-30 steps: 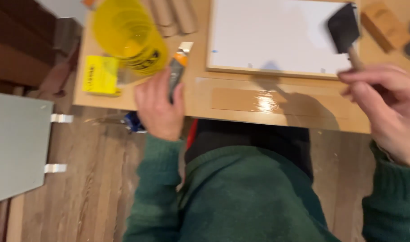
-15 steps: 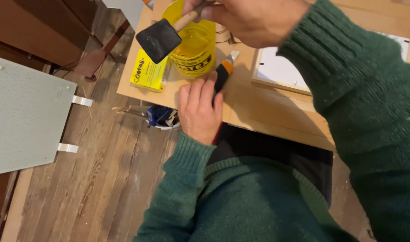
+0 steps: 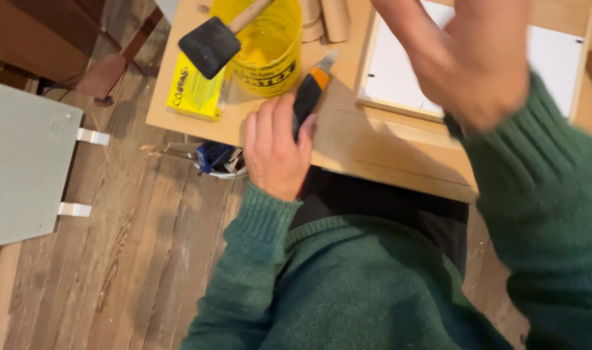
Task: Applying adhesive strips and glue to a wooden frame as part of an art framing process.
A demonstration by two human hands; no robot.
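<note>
— Under the left hand point(image 3: 276, 152), at the table's point(image 3: 387, 152) near edge, a utility knife point(image 3: 309, 97) is lying gripped, fingers curled shut around its black and orange handle, blade pointing away.

— And the right hand point(image 3: 471, 58)?

— It is blurring above the white panel point(image 3: 399, 71); I cannot tell its grip.

— Risks?

— That blade is sitting exposed; a slip could cut. Just beyond the knife, the foam brush point(image 3: 210, 45) is leaning out of the yellow bucket point(image 3: 267, 52) and might tip. Left of the grip, a flat yellow package point(image 3: 193, 94) is overhanging nothing.
</note>
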